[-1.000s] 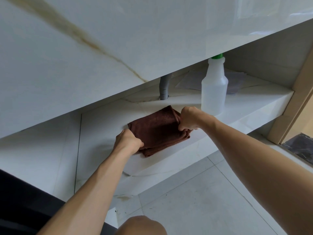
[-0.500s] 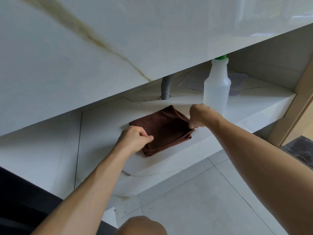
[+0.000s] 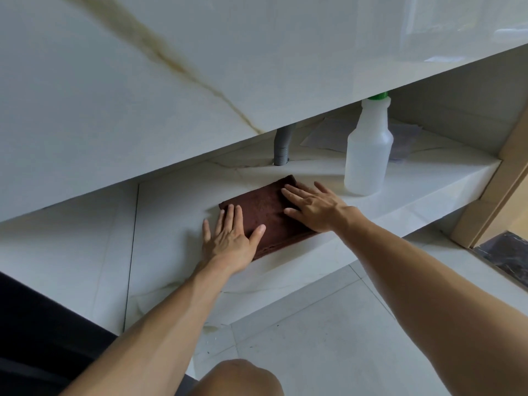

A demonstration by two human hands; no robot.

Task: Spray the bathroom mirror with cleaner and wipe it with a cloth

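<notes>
White marble shelf (image 3: 414, 192), low under a veined white counter (image 3: 171, 81), above pale floor tiles (image 3: 328, 332). Item one: brown cloth (image 3: 264, 208), folded into a flat rectangle, lying on the shelf near its front edge. Your left hand (image 3: 230, 238) is laid flat with fingers straight and spread; the inner fingers and thumb press on the cloth's near left part, while the outermost finger rests on the bare shelf beside it. Your right hand (image 3: 314, 207) is likewise flat and unclenched, fingers extended, pressing down on the cloth's right side. Neither hand grasps anything. Item two: spray bottle (image 3: 368, 150), translucent white with a green top partly hidden by the counter's underside, standing upright on the shelf just to the right of your right hand, apart from the cloth. Item three: grey ribbed drain pipe (image 3: 281, 147), running from the counter down into the shelf behind the cloth. Item four: your bare knee (image 3: 237, 378), at the bottom edge.
</notes>
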